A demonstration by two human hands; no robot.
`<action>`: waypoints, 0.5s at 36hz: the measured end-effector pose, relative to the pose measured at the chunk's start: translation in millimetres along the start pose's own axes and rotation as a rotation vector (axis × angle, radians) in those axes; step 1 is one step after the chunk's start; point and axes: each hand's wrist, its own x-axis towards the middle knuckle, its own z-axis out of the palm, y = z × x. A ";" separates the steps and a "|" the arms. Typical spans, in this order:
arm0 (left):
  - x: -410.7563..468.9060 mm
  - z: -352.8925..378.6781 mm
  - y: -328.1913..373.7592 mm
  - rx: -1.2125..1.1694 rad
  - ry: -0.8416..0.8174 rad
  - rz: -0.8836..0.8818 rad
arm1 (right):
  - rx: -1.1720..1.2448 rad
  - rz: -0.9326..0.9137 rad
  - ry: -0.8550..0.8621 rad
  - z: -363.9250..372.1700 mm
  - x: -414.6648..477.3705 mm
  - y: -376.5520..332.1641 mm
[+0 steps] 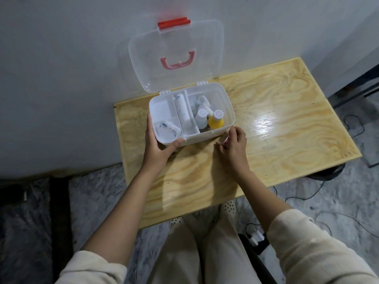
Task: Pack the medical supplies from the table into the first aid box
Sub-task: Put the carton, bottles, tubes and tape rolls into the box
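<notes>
A clear plastic first aid box point(227, 103) stands open on the wooden table point(287, 130), its lid point(176, 54) with red handle and latch leaning back against the wall. Inside are a white tray with a tube point(182, 108) and a small pill box point(168, 128), and to the right several white bottles and a yellow bottle point(215, 120). My left hand point(158, 146) grips the box's front left corner. My right hand point(232, 145) hovers at the front right corner, fingers curled, nothing visibly held.
The table's front edge is just above my knees. A grey wall stands right behind the box. Cables and a power plug point(255, 236) lie on the floor to the right.
</notes>
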 end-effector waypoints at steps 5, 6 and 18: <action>0.2 0.0 0.6 0.006 -0.002 -0.011 | 0.019 0.016 0.004 -5.3 -2.0 -1.2; 0.6 -0.2 0.1 0.002 -0.005 -0.013 | 0.017 0.019 0.011 -6.9 -3.1 -1.9; 1.6 -2.6 3.4 -0.019 -0.025 -0.011 | 0.053 -0.123 0.185 -63.4 -11.6 -29.5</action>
